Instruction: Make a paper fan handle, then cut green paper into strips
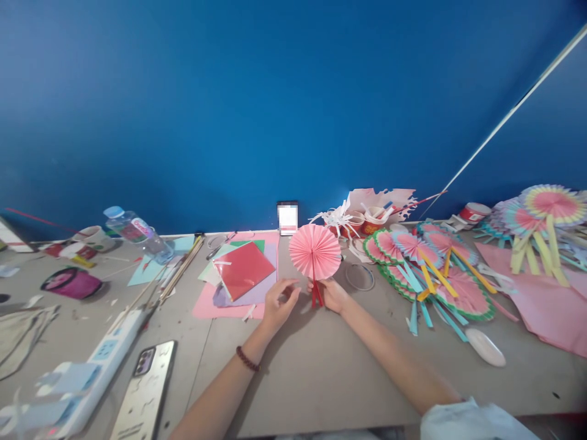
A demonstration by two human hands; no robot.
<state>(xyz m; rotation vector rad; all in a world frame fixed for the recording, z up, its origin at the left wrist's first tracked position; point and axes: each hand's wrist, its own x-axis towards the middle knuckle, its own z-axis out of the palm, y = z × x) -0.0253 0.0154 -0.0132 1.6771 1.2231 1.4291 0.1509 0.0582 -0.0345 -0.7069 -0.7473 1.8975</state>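
Centrally, the pink paper fan (315, 249) is upright.
Right hand (334, 294) clamped on its red strips (315, 294); left hand (280, 302) open, just beside, at seven o'clock; finished-looking fans (428, 260) at three o'clock.

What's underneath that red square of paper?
Around the red paper, parts of a green sheet, mint sheet, purple sheet and pink sheet show; whatever lies beneath its middle is covered.

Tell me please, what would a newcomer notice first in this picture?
The round pink pleated-paper fan, upright in the right hand at centre, likely draws the eye first. Next come the green-edged pink paper fans heaped to its right and the broad blue wall behind.
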